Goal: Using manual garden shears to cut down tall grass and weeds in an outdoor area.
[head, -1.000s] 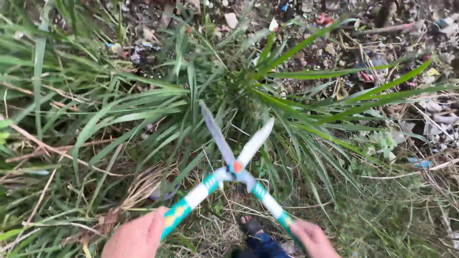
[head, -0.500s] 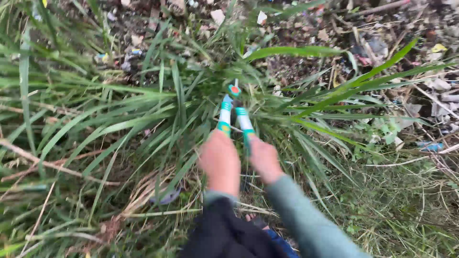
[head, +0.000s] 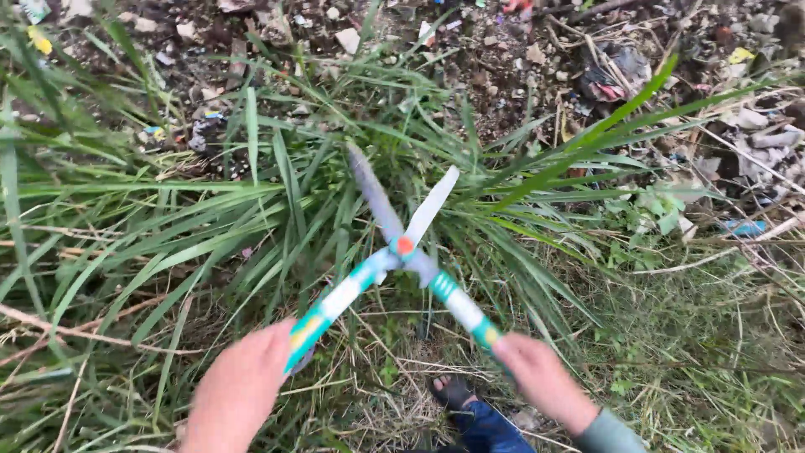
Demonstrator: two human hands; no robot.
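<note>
littered bare soil (head: 520, 50) is lying beyond a clump of long green grass (head: 251, 210). the left hand (head: 239, 390) and right hand (head: 541, 377) are reaching forward and spread well apart, each grip closed around one teal-and-white handle of the garden shears (head: 402, 247). the blades are standing wide open over the clump. a sandalled foot (head: 453, 390) is showing below.

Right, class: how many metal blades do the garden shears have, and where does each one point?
2. The darker grey blade points up-left into the long green grass; the pale shiny blade points up-right. They cross at the orange pivot bolt.
</note>
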